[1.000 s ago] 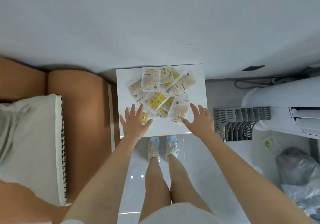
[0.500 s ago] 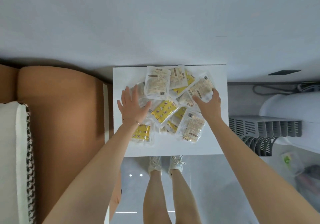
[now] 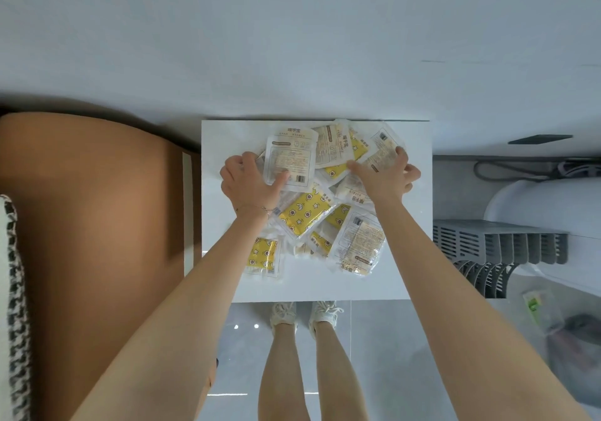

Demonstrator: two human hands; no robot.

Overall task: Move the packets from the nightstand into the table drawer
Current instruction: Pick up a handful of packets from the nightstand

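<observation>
A heap of several white and yellow packets [image 3: 305, 215] lies on the white nightstand [image 3: 413, 258] against the wall. My left hand [image 3: 247, 183] grips the left side of the heap, its thumb on a white packet [image 3: 289, 160] and its fingers curled under the edge. My right hand [image 3: 383, 176] grips the right side, fingers curled round a pale packet [image 3: 383, 142] at the top right. One yellow packet [image 3: 265, 254] lies apart near the front left. No table drawer is in view.
An orange-brown upholstered bed or sofa [image 3: 97, 225] fills the left, with a checked cushion [image 3: 13, 306] at the edge. A white appliance with a grey grille [image 3: 500, 245] stands right of the nightstand. Cables [image 3: 520, 170] run along the wall. My feet [image 3: 305, 315] stand before the nightstand.
Both hands have moved farther over the nightstand onto the heap and their fingers have curled round packets at its left and right sides. The camera has come closer.
</observation>
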